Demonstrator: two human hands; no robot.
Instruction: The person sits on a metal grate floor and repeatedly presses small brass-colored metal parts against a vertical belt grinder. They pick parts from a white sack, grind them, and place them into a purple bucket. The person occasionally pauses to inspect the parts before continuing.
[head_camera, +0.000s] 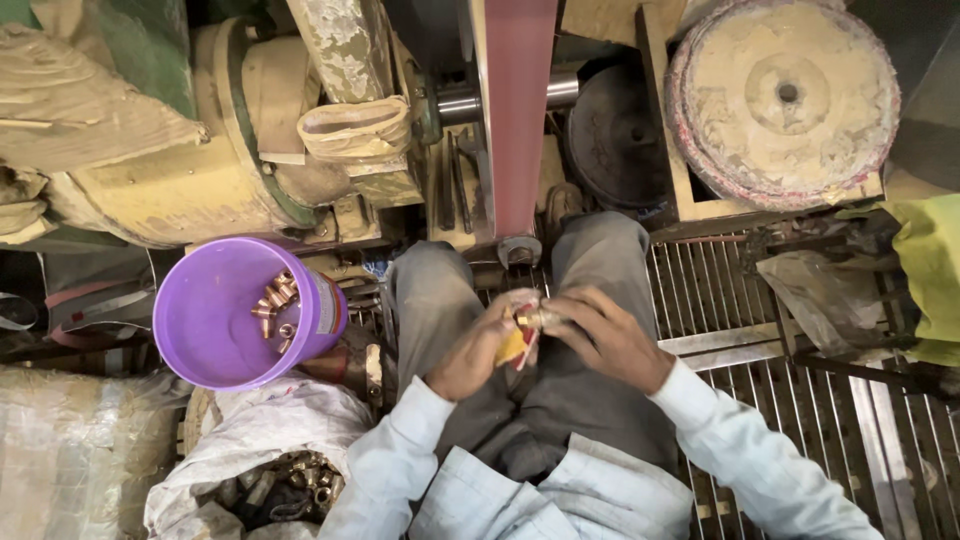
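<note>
I sit with my knees apart, both hands together over my lap. My left hand (478, 345) and my right hand (600, 335) both grip a small brass fitting (535, 318) between the fingertips. A yellow and red scrap of cloth (514, 347) is tucked in my left palm under the fitting. A red sanding belt (518, 110) runs straight ahead of my knees, ending at a small wheel (518, 250).
A purple bucket (210, 330) with several shiny brass fittings (276, 305) stands at my left. A white sack (270, 440) of dull brass parts (305, 478) lies below it. A dusty buffing wheel (785, 95) sits top right. Metal grating (740, 300) covers the floor to the right.
</note>
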